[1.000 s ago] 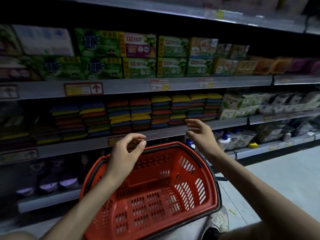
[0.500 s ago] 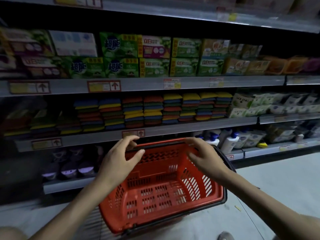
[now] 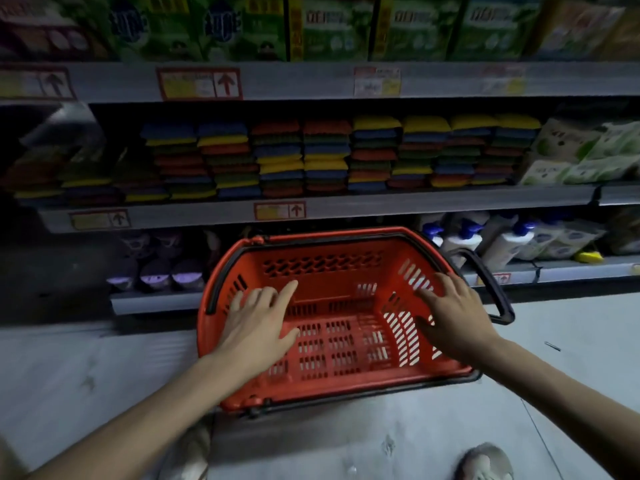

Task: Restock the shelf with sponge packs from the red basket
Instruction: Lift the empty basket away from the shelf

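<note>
Sponge packs (image 3: 325,157): stocked on the middle shelf (image 3: 346,199), laid flat in upright columns. Narrow edges are turned to the aisle and long axes are kept level. Eight columns are counted clearly, banded in yellow, blue, red and green. Darker stacks are seen further left, and their number cannot be told. Any print on the packs is too blurred to be read.

Red basket (image 3: 339,299): one, set on the floor (image 3: 381,445) just before the bottom shelf, mouth upward. Its long axis is run left to right, parallel with the shelving. A black handle (image 3: 491,292) is swung out at the right end.

Left hand (image 3: 259,323): held over the left part of the basket interior, fingers straight and spread, nothing grasped.

Right hand (image 3: 453,310): held at the basket's right wall, fingers spread, nothing grasped. Contact with the wall cannot be told.

Price tags (image 3: 199,83): red-bordered, each marked with an upward arrow. Two are counted on the upper shelf edge and two on the middle shelf edge. The writing is illegible.

Green boxes (image 3: 329,29): ranged along the upper shelf, with large characters printed but blurred.

White bottles (image 3: 502,244): blue-capped, at least three, placed on the lower shelf at the right.

Shoe (image 3: 485,462): one, noted at the bottom edge.
</note>
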`<state>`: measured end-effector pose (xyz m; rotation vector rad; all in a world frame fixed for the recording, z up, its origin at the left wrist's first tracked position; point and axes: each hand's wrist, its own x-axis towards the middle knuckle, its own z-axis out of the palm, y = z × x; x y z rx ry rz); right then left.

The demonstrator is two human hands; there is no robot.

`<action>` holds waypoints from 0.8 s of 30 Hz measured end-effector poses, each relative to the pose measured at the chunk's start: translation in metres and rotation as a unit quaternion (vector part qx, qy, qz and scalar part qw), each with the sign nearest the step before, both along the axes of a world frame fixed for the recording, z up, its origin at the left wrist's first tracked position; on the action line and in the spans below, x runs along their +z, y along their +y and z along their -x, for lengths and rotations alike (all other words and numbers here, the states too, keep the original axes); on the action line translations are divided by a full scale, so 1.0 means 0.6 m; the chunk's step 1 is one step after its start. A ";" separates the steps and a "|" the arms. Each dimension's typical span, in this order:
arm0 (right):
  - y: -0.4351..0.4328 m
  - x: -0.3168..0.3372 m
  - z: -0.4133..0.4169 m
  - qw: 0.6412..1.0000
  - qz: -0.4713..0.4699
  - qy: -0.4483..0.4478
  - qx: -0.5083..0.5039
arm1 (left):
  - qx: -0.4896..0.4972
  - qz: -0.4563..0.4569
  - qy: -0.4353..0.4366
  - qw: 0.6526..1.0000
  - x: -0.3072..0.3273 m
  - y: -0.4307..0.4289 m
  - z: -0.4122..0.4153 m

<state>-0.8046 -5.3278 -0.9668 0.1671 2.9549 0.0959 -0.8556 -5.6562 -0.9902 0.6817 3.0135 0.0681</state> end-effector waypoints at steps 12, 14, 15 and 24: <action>-0.021 -0.064 -0.040 0.999 0.007 0.020 -0.040 | 0.161 0.068 -0.003 0.985 -0.050 -0.054 -0.051; -0.032 -0.067 -0.042 0.998 0.017 0.035 -0.042 | 0.185 0.055 -0.003 0.981 -0.047 -0.061 -0.060; -0.039 -0.068 -0.045 0.998 0.025 0.042 -0.044 | 0.188 0.053 -0.001 0.981 -0.045 -0.066 -0.063; -0.080 -0.070 -0.054 0.995 0.048 0.072 -0.052 | 0.186 0.010 0.025 0.982 -0.045 -0.104 -0.038</action>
